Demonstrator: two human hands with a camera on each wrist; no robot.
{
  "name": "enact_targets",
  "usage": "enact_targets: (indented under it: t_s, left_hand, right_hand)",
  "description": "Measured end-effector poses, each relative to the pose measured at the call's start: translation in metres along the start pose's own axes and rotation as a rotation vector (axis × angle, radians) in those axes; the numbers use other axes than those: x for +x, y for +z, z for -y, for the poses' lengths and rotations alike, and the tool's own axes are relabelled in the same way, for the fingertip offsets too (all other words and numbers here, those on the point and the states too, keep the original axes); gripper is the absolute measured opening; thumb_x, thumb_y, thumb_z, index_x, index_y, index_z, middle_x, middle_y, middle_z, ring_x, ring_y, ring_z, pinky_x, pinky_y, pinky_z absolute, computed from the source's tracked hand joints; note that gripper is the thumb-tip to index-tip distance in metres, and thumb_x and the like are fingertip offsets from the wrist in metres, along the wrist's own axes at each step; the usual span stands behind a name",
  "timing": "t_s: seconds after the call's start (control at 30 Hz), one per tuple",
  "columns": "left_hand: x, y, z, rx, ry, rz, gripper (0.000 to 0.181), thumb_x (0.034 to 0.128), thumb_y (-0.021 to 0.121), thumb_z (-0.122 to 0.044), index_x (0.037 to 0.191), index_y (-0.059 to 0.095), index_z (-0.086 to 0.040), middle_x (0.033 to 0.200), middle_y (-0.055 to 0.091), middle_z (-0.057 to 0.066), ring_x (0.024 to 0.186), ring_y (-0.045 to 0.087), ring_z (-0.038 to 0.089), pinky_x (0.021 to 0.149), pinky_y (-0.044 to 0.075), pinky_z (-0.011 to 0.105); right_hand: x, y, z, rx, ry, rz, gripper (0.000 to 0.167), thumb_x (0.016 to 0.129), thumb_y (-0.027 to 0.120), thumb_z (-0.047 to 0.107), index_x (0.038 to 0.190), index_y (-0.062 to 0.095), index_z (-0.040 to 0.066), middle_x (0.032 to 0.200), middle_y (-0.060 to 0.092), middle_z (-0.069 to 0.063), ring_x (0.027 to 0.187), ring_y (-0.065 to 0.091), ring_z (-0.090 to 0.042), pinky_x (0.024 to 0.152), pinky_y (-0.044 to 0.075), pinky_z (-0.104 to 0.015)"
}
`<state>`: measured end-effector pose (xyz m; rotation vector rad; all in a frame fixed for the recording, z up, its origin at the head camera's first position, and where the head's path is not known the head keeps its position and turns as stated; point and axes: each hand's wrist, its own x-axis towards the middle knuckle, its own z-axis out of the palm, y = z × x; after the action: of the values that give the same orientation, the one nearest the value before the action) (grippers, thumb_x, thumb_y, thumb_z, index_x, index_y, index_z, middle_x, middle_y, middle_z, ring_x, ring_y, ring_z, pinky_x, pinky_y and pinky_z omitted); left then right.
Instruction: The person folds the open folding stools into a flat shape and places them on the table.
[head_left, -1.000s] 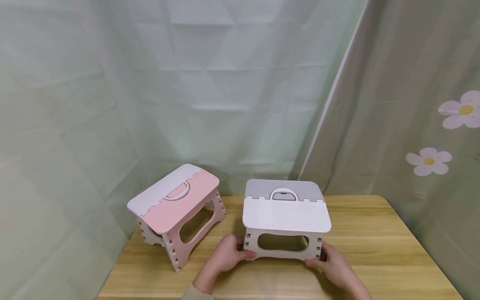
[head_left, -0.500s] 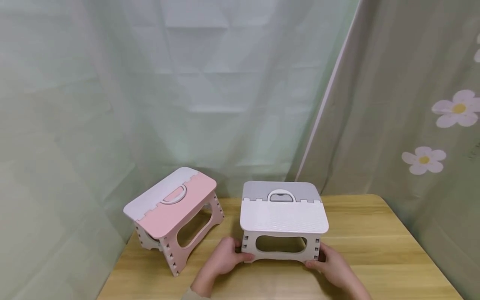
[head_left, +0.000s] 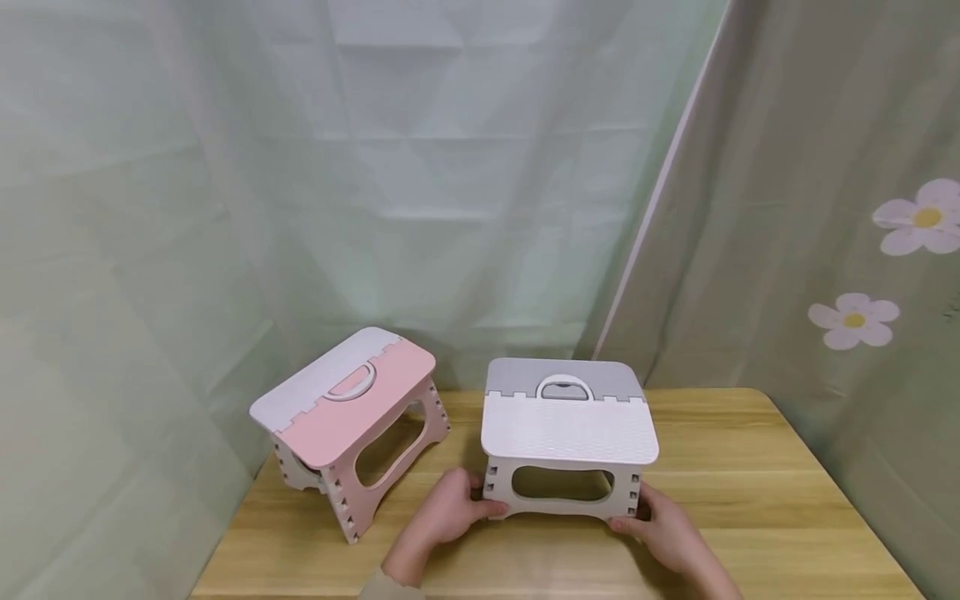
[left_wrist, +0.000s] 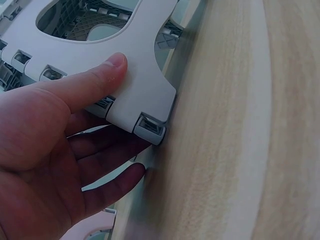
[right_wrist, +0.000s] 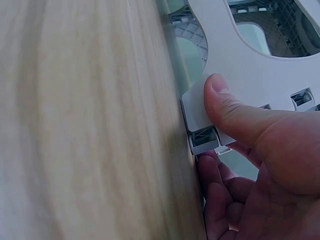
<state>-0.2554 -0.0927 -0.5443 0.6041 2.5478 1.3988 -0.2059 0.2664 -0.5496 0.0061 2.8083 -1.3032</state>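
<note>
A white and grey folding stool (head_left: 570, 429) stands upright on the wooden table, its arched handle lying in the top. At its lower left leg, my left hand (head_left: 448, 510) holds the foot, thumb on the front face and fingers behind; the left wrist view shows that thumb on the white leg panel (left_wrist: 135, 65). My right hand (head_left: 667, 527) grips the lower right leg the same way, and in the right wrist view its thumb presses the leg panel (right_wrist: 240, 75) near the foot while the fingers curl behind.
A pink and white folding stool (head_left: 352, 408) stands at an angle on the left of the table (head_left: 757, 492). Pale green curtains (head_left: 450, 208) hang close behind and at the left; a darker curtain with white flowers (head_left: 853, 321) hangs at the right.
The head view has shifted slightly. Both hands keep their hold on the white stool's legs, and neither stool has visibly moved on the table.
</note>
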Motion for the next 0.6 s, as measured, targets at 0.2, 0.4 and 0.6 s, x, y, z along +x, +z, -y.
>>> enact_targets:
  t_s: [0.2,0.4,0.6]
  left_hand:
    - [0.0009,0.0005,-0.0011,0.002,-0.007,0.002,0.025,0.09,0.089,-0.029,0.099,0.082,-0.007,0.088,0.077,-0.009,0.078,0.064,0.005,0.075,0.053,0.026]
    - [0.0002,0.0005,-0.0022,0.0,-0.011,0.004,0.024,0.09,0.089,-0.028,0.099,0.082,-0.007,0.088,0.077,-0.008,0.079,0.064,0.006,0.076,0.053,0.027]
    - [-0.0003,0.0006,-0.0021,-0.005,-0.009,0.002,0.023,0.0896,0.089,-0.028,0.098,0.082,-0.008,0.089,0.077,-0.008,0.079,0.063,0.006,0.076,0.052,0.027]
  right_hand:
    - [-0.0005,-0.0003,0.0004,0.002,0.009,-0.002,0.065,0.085,0.092,0.026,0.141,0.066,0.005,0.111,0.076,-0.002,0.103,0.067,-0.02,0.097,0.052,-0.049]
    - [-0.0003,0.0004,-0.0006,0.011,0.0,-0.001,0.064,0.084,0.092,0.024,0.139,0.066,0.004,0.108,0.076,0.0,0.101,0.066,-0.018,0.094,0.052,-0.047]
    - [0.0001,0.0005,-0.0001,0.025,0.002,0.003,0.063,0.084,0.092,0.025,0.139,0.067,0.004,0.107,0.076,0.0,0.099,0.066,-0.017,0.09,0.052,-0.043]
